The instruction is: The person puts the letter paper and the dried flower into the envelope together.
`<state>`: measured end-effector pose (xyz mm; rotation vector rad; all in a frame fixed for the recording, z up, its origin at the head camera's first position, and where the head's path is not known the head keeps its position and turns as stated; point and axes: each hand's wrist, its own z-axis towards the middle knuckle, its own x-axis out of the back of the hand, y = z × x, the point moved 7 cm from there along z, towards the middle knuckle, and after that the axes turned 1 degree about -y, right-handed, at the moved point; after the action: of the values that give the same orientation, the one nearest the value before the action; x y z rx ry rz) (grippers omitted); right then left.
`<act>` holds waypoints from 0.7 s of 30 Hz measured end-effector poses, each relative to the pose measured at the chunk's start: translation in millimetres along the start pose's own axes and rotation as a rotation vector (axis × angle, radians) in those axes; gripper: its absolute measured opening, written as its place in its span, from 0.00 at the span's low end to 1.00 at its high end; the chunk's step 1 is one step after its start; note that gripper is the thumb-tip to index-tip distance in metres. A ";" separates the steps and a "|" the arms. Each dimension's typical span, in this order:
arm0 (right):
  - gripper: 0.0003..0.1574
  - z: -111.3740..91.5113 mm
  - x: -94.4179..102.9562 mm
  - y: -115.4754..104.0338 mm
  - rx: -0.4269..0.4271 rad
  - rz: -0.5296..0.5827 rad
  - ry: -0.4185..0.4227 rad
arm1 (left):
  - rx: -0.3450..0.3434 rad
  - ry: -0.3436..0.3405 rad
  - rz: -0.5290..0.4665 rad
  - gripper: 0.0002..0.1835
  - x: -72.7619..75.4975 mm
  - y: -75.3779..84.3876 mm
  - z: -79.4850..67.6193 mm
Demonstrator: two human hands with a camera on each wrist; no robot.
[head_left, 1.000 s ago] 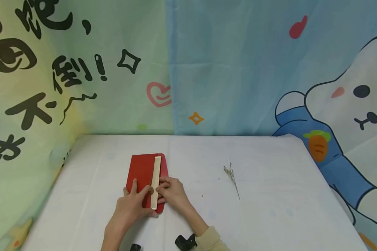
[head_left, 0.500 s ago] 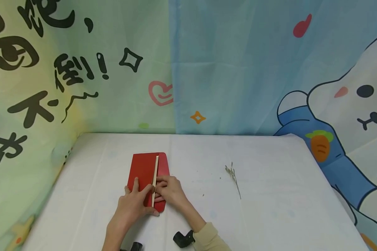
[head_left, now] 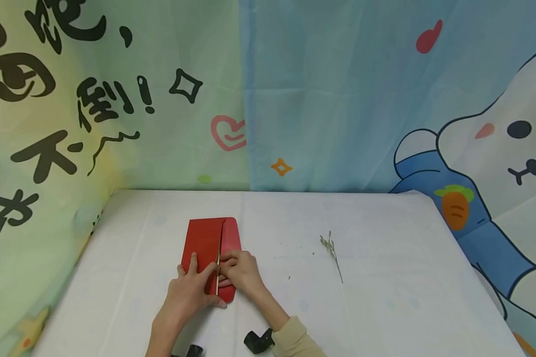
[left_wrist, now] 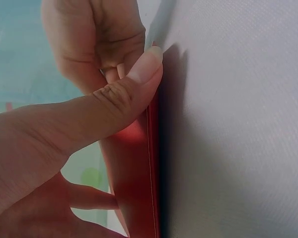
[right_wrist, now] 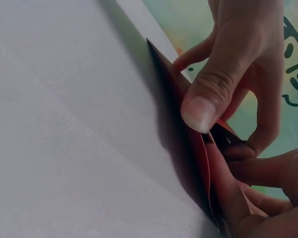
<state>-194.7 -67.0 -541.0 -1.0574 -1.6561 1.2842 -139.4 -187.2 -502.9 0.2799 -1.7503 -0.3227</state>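
Note:
A red envelope (head_left: 202,237) lies on the white table, its pinkish-red flap (head_left: 231,239) folded out to the right. At its opening only a thin edge of a cream paper (head_left: 217,286) shows; the rest is hidden inside. My left hand (head_left: 186,293) holds the envelope, fingers spread over its front and thumb at the near edge. In the left wrist view that thumb (left_wrist: 114,101) lies across the envelope's edge. My right hand (head_left: 245,275) pinches at the cream paper by the opening. In the right wrist view its fingers (right_wrist: 268,171) are bent beside the raised envelope mouth.
A dried grass sprig (head_left: 330,251) lies to the right on the table (head_left: 406,277), with a few tiny crumbs near it. Black wrist devices (head_left: 258,342) show at the bottom. A printed cloth backdrop (head_left: 321,99) hangs behind and at the left.
The cream paper has slid left into the envelope, from a wide strip to a thin edge. My right hand has moved slightly left with it; my left hand keeps its place on the envelope.

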 end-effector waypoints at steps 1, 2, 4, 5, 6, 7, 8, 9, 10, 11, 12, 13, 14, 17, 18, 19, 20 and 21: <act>0.12 0.1 -0.1 0.8 -0.001 0.005 0.005 | 0.000 -0.001 -0.001 0.40 -0.2 0.0 0.1; 0.11 -0.1 -0.2 1.4 -0.001 0.007 0.011 | 0.001 -0.002 -0.001 0.41 -0.3 0.0 0.2; 0.10 -0.6 -0.4 1.4 0.005 0.004 0.017 | 0.002 -0.003 0.002 0.41 -0.4 0.2 0.1; 0.09 -1.1 -0.6 1.0 0.008 -0.002 0.018 | 0.004 -0.004 0.002 0.41 -0.3 0.2 0.0; 0.10 -1.6 -0.9 0.6 0.011 -0.004 0.015 | 0.005 -0.005 0.000 0.41 -0.1 0.4 0.1; 0.10 -2.3 -1.4 0.1 0.012 -0.006 0.009 | 0.006 -0.006 0.000 0.41 0.0 0.4 -0.1; 0.10 -2.9 -1.8 -0.3 0.013 -0.009 0.004 | 0.007 -0.007 -0.002 0.41 0.0 0.4 -0.3; 0.11 -3.4 -2.3 -0.5 0.014 -0.013 -0.002 | 0.008 -0.008 -0.003 0.40 0.1 0.4 -0.4; 0.11 -4.0 -2.2 -0.8 0.015 -0.017 -0.007 | 0.007 -0.008 -0.003 0.40 0.2 0.9 -0.4; 0.11 -4.6 -2.3 -0.9 0.017 -0.018 -0.013 | 0.007 -0.008 -0.004 0.40 0.4 1.4 -0.2; 0.11 -5.0 -2.3 -0.8 0.017 -0.015 -0.020 | 0.007 -0.009 -0.005 0.41 0.5 1.8 -0.2; 0.11 -5.4 -2.2 -0.6 0.015 -0.015 -0.025 | 0.007 -0.009 -0.004 0.41 0.5 2.1 -0.4; 0.11 -5.8 -2.0 -0.7 0.016 -0.016 -0.030 | 0.008 -0.011 -0.004 0.41 0.5 2.4 -0.5; 0.11 -6.7 -0.6 -0.4 0.022 -0.019 -0.040 | 0.008 -0.012 0.000 0.42 0.6 2.8 -0.6; 0.11 -7.4 0.3 -1.0 0.029 -0.025 -0.040 | 0.008 -0.012 0.002 0.42 0.5 2.7 -0.9; 0.11 -8.0 1.4 -1.4 0.035 -0.030 -0.041 | 0.005 -0.011 0.005 0.42 0.5 2.8 -0.9; 0.10 -9.1 2.9 -2.6 0.046 -0.029 -0.041 | 0.004 -0.010 0.006 0.42 0.5 2.6 -0.8; 0.10 -10.1 4.6 -3.6 0.055 -0.025 -0.041 | 0.002 -0.007 0.008 0.42 0.7 2.5 -0.7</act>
<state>-187.5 -59.8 -535.1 -0.9807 -1.6497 1.3365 -138.9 -185.1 -501.3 0.2730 -1.7580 -0.3166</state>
